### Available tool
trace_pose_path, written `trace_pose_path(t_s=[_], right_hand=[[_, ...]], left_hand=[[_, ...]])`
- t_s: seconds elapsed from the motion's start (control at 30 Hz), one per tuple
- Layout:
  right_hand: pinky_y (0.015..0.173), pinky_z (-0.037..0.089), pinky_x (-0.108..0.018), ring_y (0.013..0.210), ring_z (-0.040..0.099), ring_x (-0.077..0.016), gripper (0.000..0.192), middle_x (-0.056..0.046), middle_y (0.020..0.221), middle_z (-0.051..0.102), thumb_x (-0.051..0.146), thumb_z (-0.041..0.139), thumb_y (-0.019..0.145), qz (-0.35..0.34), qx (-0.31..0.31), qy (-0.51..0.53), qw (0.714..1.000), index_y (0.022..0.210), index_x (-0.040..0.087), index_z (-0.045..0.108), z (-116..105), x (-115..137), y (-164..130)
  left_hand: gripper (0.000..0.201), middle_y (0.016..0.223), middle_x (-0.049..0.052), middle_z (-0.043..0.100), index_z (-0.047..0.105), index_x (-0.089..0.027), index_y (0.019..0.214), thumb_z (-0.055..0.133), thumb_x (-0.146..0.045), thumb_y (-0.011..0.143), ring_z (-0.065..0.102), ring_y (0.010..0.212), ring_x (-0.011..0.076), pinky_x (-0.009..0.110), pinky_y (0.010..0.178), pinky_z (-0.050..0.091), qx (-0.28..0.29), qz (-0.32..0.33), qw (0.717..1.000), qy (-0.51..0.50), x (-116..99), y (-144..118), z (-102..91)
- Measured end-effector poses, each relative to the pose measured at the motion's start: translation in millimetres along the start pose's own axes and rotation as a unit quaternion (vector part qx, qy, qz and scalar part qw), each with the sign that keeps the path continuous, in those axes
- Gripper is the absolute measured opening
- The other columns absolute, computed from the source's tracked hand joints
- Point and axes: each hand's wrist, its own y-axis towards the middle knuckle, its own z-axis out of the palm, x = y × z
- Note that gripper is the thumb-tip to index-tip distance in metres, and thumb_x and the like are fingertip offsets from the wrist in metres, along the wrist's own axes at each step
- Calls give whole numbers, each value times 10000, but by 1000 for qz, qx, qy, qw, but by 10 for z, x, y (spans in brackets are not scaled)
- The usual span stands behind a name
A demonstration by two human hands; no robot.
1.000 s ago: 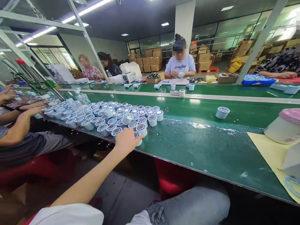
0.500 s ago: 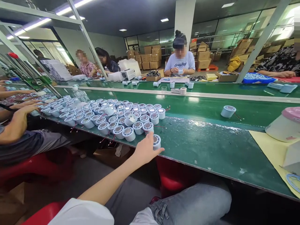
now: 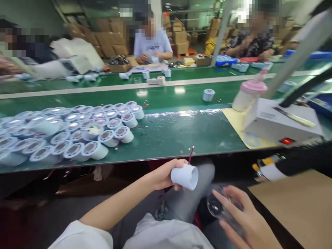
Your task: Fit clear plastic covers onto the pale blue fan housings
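My left hand [image 3: 166, 174] grips a pale blue cylindrical housing [image 3: 181, 176] above my lap. The housing lies on its side, its open end facing right, and thin red wires [image 3: 191, 155] with small white plugs stick up from it. My right hand [image 3: 243, 214], lower and to the right, has its fingers around a clear, round-ended plastic part [image 3: 219, 207], smeared by motion. The two held pieces are apart. On the bench at left, many similar housings [image 3: 94, 150] stand close together, most showing a slotted ring face, with wires trailing from some.
A lone housing [image 3: 209, 95] stands on the green belt. At right are a pink-lidded bottle [image 3: 250, 91] and a grey box [image 3: 282, 119] with a lit red switch, by yellow paper [image 3: 228, 119]. Cardboard [image 3: 298, 204] lies below the bench edge. Two people work opposite.
My left hand has lifted the housing off the bench edge and brought it over my lap. My right hand has come into view with the clear part. The view has turned right.
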Motion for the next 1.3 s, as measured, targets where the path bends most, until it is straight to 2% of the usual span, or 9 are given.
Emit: trace_pose_path(t_s=[0.2, 0.4, 0.53, 0.67, 0.8, 0.97, 1.03, 1.17, 1.3], right_hand=[[735, 576, -504, 1021, 592, -361, 499, -203, 1363, 474, 91, 563, 821, -39, -55, -250, 966, 1296, 239, 602, -60, 158, 340], [798, 562, -439, 1085, 587, -330, 183, -148, 1308, 553, 25, 620, 763, 65, 38, -133, 988, 851, 177, 671, -195, 116, 238], [836, 541, -372, 1093, 609, -265, 60, -98, 1241, 573, 236, 681, 835, 168, 39, 74, 982, 796, 206, 647, -209, 117, 186], [746, 528, -313, 1021, 639, -236, 257, -97, 1125, 641, 313, 535, 941, 208, -42, 152, 965, 751, 201, 667, -187, 148, 212], [691, 532, -299, 976, 647, -249, 305, -95, 1020, 678, 319, 592, 897, 256, -90, 229, 935, 629, 194, 662, -181, 127, 224], [715, 586, -325, 1012, 672, -279, 268, -85, 1036, 716, 330, 710, 827, 292, -116, 379, 870, 591, 206, 677, -239, 46, 186], [838, 587, -377, 1126, 642, -301, 62, -73, 1192, 690, 307, 771, 782, 252, -90, 370, 889, 787, 247, 754, -260, 39, 142], [1054, 478, -438, 1275, 548, -291, 417, -49, 1373, 596, 185, 794, 752, 157, -51, 196, 967, 1136, 318, 700, -265, 72, 31], [1012, 520, -412, 1208, 599, -268, 383, -52, 1316, 629, 219, 770, 796, 169, -49, 223, 959, 1148, 297, 640, -256, 98, -28]], left_hand=[[472, 710, 1, 526, 612, -158, 893, 609, -613, 770, 427, 485, 91, 181, 347, 276, 240, -92, 964, 69, -164, 319, 304], [213, 969, 28, 628, 677, -202, 1004, 634, -348, 856, 586, 909, 177, 285, 824, 460, 134, 138, 918, 347, -364, 265, 465], [477, 1042, 54, 633, 639, -198, 1123, 786, -411, 723, 590, 949, 204, 323, 853, 471, 47, 224, 917, 328, -262, 243, 500], [635, 1095, 81, 570, 657, -243, 1193, 841, -471, 629, 568, 1032, 234, 366, 917, 480, 38, 290, 905, 310, -74, 308, 456], [645, 1318, 131, 531, 646, -270, 1240, 837, -436, 647, 505, 1245, 312, 432, 1054, 419, 78, 281, 905, 310, 3, 344, 434], [665, 1281, 115, 629, 571, -231, 1314, 810, -339, 704, 601, 1161, 280, 391, 989, 489, 147, 202, 951, 180, -39, 303, 503], [671, 1296, 123, 613, 545, -210, 1320, 807, -297, 708, 619, 1129, 267, 378, 945, 518, 144, 155, 971, 112, -48, 284, 528], [668, 1379, 141, 547, 511, -205, 1325, 793, -237, 720, 599, 1167, 271, 384, 935, 523, 153, 104, 983, 1, -37, 266, 532], [701, 1408, 130, 534, 526, -219, 1336, 816, -235, 698, 558, 1234, 291, 381, 976, 501, 176, 122, 977, 16, -64, 247, 508]])
